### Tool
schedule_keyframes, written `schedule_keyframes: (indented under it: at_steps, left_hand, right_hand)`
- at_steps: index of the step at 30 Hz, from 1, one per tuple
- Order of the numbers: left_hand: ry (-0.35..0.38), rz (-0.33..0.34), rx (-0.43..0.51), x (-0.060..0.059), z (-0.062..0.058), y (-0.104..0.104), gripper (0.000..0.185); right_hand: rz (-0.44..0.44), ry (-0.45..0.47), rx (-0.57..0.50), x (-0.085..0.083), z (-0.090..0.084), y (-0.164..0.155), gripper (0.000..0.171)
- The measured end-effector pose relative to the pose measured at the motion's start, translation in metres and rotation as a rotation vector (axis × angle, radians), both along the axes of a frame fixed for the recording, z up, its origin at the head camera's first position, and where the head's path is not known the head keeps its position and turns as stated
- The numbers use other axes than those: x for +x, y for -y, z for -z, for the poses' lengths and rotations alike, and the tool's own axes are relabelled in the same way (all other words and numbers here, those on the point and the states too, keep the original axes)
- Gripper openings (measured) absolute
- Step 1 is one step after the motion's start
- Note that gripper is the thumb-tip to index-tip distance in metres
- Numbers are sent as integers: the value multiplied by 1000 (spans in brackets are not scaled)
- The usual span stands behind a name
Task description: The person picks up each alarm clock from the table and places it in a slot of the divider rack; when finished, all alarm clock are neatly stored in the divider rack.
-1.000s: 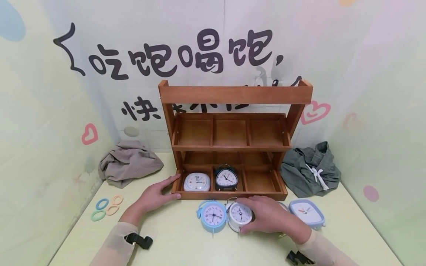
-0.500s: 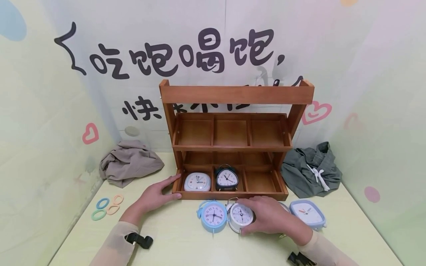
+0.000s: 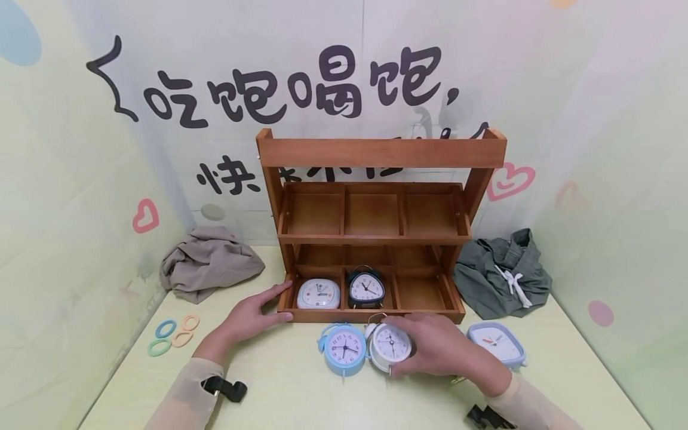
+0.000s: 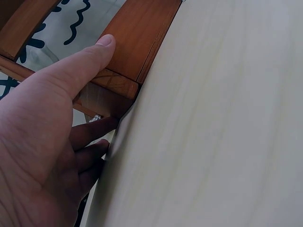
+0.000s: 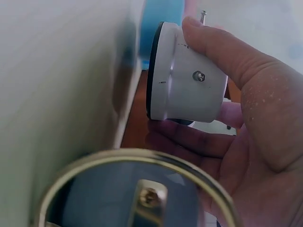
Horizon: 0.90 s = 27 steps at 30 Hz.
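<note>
A white round alarm clock (image 3: 390,346) stands on the table in front of a two-tier wooden shelf (image 3: 376,154). My right hand (image 3: 438,351) grips it from the right, thumb on top and fingers underneath. In the right wrist view the white clock (image 5: 182,80) shows its side and back inside the right hand (image 5: 246,123). My left hand (image 3: 252,313) rests flat against the shelf's lower left corner. In the left wrist view the thumb (image 4: 90,56) lies on the wooden shelf corner (image 4: 139,33). The lower tier holds a white square clock (image 3: 318,294) and a black clock (image 3: 365,288).
A blue round clock (image 3: 344,348) touches the white one on its left. A pale blue square clock (image 3: 497,343) lies to the right. A blurred gold-rimmed round object (image 5: 137,189) fills the right wrist foreground. Crumpled cloths (image 3: 206,261) (image 3: 502,272) flank the shelf. Hair rings (image 3: 171,335) lie far left.
My right hand has raised and tipped the white round clock slightly, so its face sits a little higher. The left hand has stayed at the shelf corner.
</note>
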<state>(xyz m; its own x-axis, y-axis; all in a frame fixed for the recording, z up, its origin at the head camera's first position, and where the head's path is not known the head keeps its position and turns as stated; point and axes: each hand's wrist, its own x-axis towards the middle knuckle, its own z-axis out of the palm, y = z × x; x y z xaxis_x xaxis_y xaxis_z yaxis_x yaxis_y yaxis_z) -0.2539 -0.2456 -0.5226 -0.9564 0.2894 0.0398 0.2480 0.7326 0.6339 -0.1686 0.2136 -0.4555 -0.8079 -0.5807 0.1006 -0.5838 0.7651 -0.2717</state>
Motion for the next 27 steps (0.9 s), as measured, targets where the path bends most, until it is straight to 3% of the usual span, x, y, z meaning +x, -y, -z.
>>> schedule_keyframes:
  at_steps: [5,15,27]
  left_hand:
    - [-4,6,8,0,0,0,88]
    - [-27,11,2,-1,1,1,88]
    - [-27,15,1,-1,2,0,88]
  right_hand:
    - [-8,-75,-27,3,-8,-4,91]
    - [62,-85,-61,2,-23,-11,92]
    - [88,-182,-77,-6,-29,-20,93]
